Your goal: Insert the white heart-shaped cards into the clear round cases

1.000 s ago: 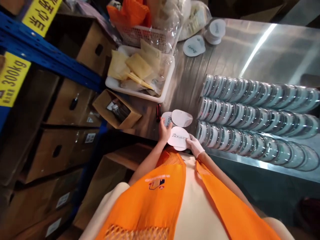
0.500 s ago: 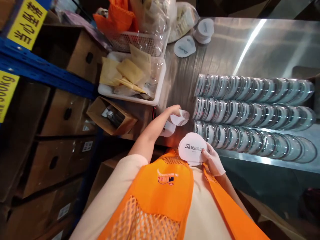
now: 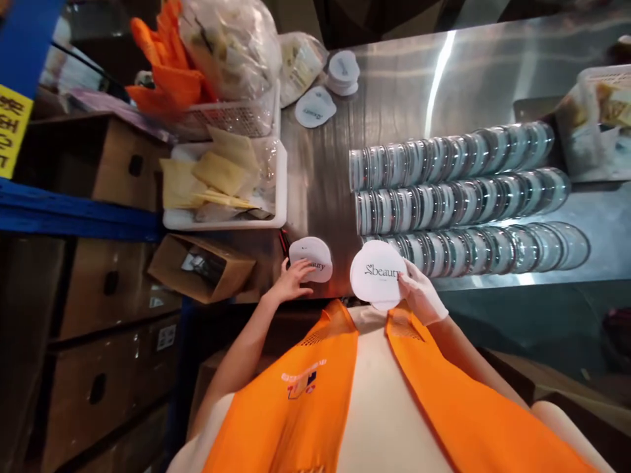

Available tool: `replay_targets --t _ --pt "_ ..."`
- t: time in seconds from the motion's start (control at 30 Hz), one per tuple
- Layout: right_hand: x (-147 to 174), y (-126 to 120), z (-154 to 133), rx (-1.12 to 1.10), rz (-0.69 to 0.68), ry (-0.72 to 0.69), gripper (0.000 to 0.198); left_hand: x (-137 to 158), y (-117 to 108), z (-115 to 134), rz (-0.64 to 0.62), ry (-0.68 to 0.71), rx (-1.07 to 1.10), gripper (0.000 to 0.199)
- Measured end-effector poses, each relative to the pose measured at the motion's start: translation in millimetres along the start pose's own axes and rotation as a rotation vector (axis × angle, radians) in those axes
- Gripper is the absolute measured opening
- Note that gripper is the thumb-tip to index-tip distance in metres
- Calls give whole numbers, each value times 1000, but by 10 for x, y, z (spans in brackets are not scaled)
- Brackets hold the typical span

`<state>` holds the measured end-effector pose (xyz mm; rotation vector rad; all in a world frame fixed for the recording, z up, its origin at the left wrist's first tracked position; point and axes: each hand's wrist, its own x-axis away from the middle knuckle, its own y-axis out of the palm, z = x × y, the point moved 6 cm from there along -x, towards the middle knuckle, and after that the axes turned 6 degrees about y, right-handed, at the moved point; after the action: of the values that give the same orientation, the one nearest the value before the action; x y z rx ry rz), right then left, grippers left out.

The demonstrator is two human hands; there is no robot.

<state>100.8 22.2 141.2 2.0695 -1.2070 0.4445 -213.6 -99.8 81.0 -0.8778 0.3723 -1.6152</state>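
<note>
The right hand (image 3: pixel 422 292) has its fingers clamped on a white card (image 3: pixel 377 270) above the table's (image 3: pixel 320 184) near edge. The left hand (image 3: pixel 292 281), fingers apart, reaches over another card (image 3: pixel 318 251) lying by that edge.

An orange vest (image 3: pixel 290 427), split into 2 front panels, covers a cream short-sleeved shirt (image 3: pixel 387 387). Mesh (image 3: pixel 315 336) borders its upper part. 1 panel bears a small blue-and-red emblem (image 3: pixel 302 385) with pale lettering, probably white but too blurred to read. The right hand (image 3: pixel 419 292) wears a white glove (image 3: pixel 430 303); the left hand (image 3: pixel 290 282) appears ungloved.
</note>
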Motion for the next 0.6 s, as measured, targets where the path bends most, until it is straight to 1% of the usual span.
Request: replay_targets --t 0.07,0.13,0.17,0.2,0.23,0.27,0.3,0.33,0.4,0.43,0.47,0.53,0.6 --pt "-28 34 -37 38 4 -36 64 -23 3 324 99 25 249 74" --pt "-71 77 -42 77 15 -80 69 -87 86 737 197 62 605 89" --pt "-95 93 -37 96 26 -104 71 -123 150 926 259 60 772 90" --pt "-118 100 -28 114 45 -130 74 -151 217 1077 342 36 890 87" --pt "-138 99 -18 133 69 -154 76 -169 295 1186 414 -12 967 79" --pt "-155 91 -4 151 92 -172 77 -170 371 1251 480 -72 1020 71" --pt "-169 78 16 166 114 -172 77 -159 441 1278 517 -133 1053 65" --pt "-181 68 45 176 123 -148 76 -141 502 1273 523 -188 1080 61" --pt "-192 75 112 181 96 -58 79 -85 562 1198 497 -251 1128 60" --pt "-187 92 127 187 71 -26 79 -54 558 1150 476 -252 1141 60" --pt "-175 108 116 199 58 -25 78 -24 537 1110 457 -233 1141 59" --pt "-140 125 26 260 76 -105 67 21 472 1080 413 -155 1099 53" --pt "-116 118 -83 371 118 -197 52 35 439 1122 326 -84 1016 50"
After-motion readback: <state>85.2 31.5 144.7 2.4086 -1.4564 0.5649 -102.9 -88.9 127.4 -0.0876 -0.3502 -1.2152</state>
